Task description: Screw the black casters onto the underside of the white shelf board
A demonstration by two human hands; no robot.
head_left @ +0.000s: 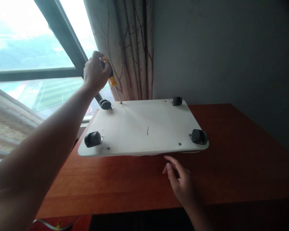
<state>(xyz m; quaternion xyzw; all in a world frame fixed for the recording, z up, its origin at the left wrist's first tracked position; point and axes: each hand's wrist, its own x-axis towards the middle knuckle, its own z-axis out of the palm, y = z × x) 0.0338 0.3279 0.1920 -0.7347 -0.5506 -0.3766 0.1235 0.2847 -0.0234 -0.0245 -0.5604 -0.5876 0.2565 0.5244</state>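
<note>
My left hand [96,71] is wrapped round the yellow and black handle of a screwdriver [112,81]. The screwdriver leans slightly, its shaft reaching down to a screw spot near the far left corner of a white board [135,122]. Black casters are fixed at the corners: far left [105,104], near left [92,139], far right [177,101] and near right [199,136]. Below the board's near edge, my right hand [179,178] hovers over the table with nothing in it, fingers loosely bent and apart.
The board lies on a reddish-brown wooden table [236,154]. A window [31,41] is at the left, with a patterned curtain [132,48] behind the board. Grey wall [219,54] stands at the back right. A pale cable [53,226] shows below the table's front edge.
</note>
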